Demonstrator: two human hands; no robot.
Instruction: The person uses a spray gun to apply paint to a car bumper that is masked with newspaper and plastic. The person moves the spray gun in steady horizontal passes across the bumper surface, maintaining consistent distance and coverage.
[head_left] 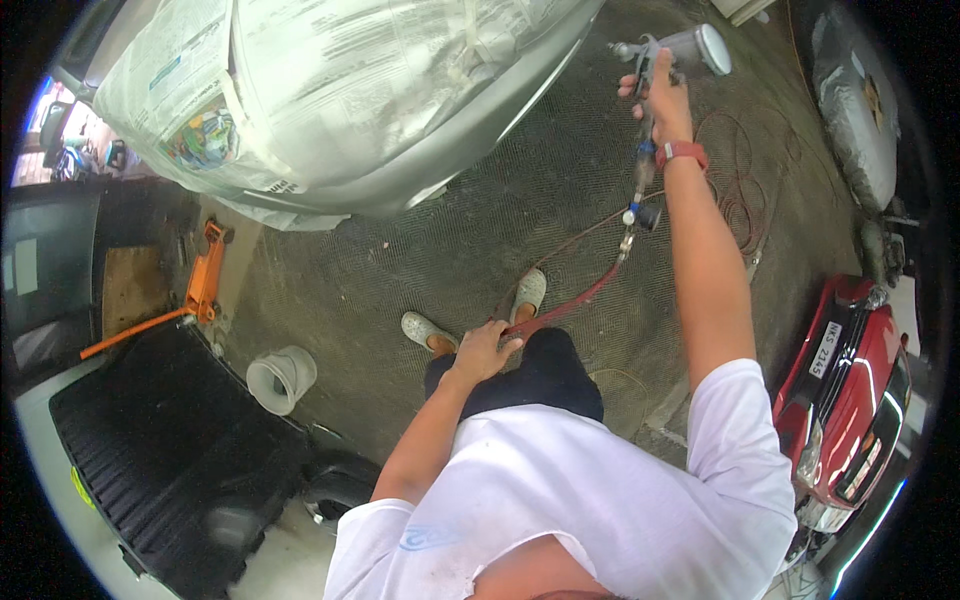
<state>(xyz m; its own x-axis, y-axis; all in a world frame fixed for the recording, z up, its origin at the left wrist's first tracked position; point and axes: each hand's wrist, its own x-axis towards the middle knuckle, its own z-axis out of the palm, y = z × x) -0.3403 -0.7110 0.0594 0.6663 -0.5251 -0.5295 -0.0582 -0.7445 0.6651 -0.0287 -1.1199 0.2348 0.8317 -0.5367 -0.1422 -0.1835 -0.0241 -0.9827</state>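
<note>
Two hands (484, 352) (665, 104) hold one spray gun (688, 48) and one hose (592, 293).

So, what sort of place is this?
Probably a car body and paint shop: the right hand holds a spray gun, a silvery car body is partly covered with newspaper, and an orange floor jack stands off to the left.

orange jack (206, 272) (long-handled), white bucket (268, 386), red car (862, 392)
</note>
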